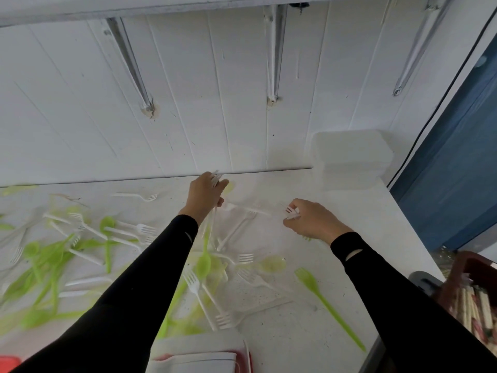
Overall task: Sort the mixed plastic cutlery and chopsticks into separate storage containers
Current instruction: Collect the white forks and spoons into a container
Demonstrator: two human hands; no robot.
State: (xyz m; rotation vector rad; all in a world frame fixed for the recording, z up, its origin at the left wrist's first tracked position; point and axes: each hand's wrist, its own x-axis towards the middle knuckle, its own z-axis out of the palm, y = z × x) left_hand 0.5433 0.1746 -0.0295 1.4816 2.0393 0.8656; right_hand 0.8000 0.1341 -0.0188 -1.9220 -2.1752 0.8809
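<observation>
White and green plastic forks and spoons [80, 251] lie scattered over the white table [349, 211]. My left hand [205, 195] is at the back middle of the table, closed around a bundle of white forks whose handles hang down toward me. To its right, my right hand [313, 219] pinches a white fork [291, 212] by its head, low over the tabletop. A lone green fork [326, 305] lies near the right front edge. Chopsticks [476, 310] fill a dark red box at the far right.
Stacked translucent containers [352, 157] stand at the back right corner against the white panel wall. A white-lidded container with a red rim [199, 356] sits at the front edge, and a red lid corner [8, 363] shows at bottom left. Blue fabric hangs on the right.
</observation>
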